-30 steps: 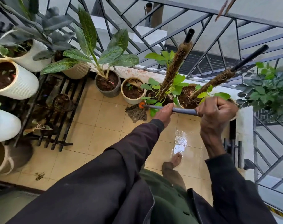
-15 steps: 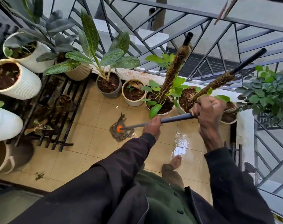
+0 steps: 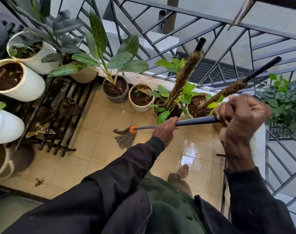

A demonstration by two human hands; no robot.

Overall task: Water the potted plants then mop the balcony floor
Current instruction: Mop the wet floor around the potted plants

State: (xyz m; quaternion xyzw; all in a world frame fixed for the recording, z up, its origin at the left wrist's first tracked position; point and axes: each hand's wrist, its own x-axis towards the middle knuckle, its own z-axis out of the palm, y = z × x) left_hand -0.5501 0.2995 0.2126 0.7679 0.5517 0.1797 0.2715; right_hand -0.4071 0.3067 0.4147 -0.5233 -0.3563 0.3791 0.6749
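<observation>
The string mop head (image 3: 126,138) now lies on the tan floor tiles (image 3: 93,149) in the open middle of the balcony, its orange collar (image 3: 133,129) turned toward you. A second ago it was tucked up against the small cream pot (image 3: 140,100) by the railing, so you have drawn it back and to your left, away from the row of pots and toward the black slatted plant stand (image 3: 59,119). Your left hand (image 3: 164,128) is clenched around the dark mop handle (image 3: 197,120) lower down the shaft, and your right hand (image 3: 240,119) is closed in a fist around its upper end, close to the camera and slightly blurred, so the exact finger placement there is hard to make out. The handle runs nearly level between them, passing in front of the two moss-pole plants (image 3: 181,81). To your right, near your bare foot (image 3: 183,171), a patch of tile shines wet (image 3: 189,149), while the tiles to the left look dull and dry, with a bit of leaf litter (image 3: 39,181) near the bottom edge. That suggests you are in the mopping stage, with the soil in the pots looking dark, and most of the left side still to cover. The metal railing (image 3: 194,19) borders the far edge.
</observation>
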